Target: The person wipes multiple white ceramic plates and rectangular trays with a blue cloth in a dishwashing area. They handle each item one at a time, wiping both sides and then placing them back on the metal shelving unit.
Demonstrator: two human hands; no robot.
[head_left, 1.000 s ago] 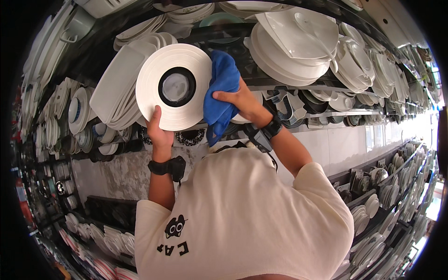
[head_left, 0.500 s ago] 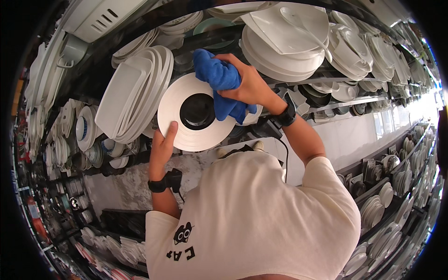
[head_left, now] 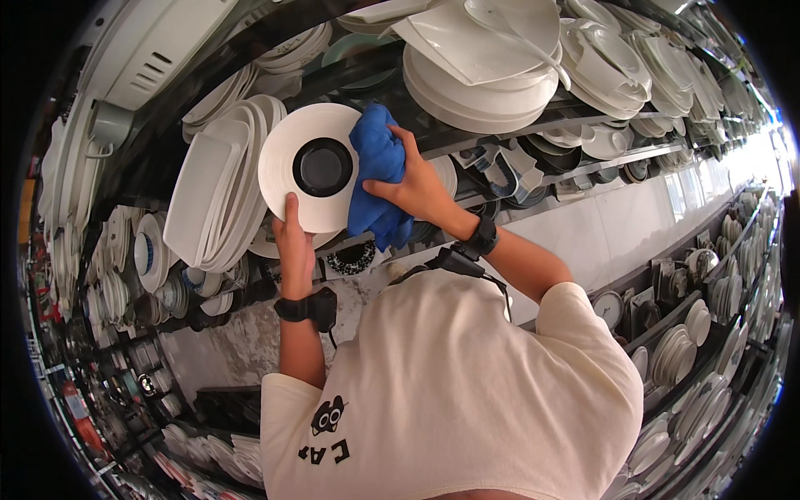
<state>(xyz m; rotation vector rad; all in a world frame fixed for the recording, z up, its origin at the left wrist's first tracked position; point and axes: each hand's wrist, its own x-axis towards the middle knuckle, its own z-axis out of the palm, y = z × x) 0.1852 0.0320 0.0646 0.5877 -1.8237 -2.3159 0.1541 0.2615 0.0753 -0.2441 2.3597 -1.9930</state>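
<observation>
A round white plate [head_left: 279, 171] with a wide ribbed rim and a black well in its centre is held up before the shelf. My left hand [head_left: 293, 246] grips its lower left edge, the thumb lying on the rim and the fingers out of sight behind. My right hand [head_left: 412, 183] is closed on a blue cloth [head_left: 377, 158], which is bunched against the plate's right rim and covers that part. The lower end of the cloth hangs below the hand.
Oblong white dishes [head_left: 218, 179] lean in a stack to the left. Large white round plates [head_left: 467, 104], topped by a square dish and a spoon [head_left: 508, 21], stand at the upper right. More crockery [head_left: 679, 350] fills the racks on the right. A pale floor [head_left: 575, 237] shows between the shelves.
The plate has moved left and appears smaller. My right hand with the cloth has come down from the plate's upper right to its right rim.
</observation>
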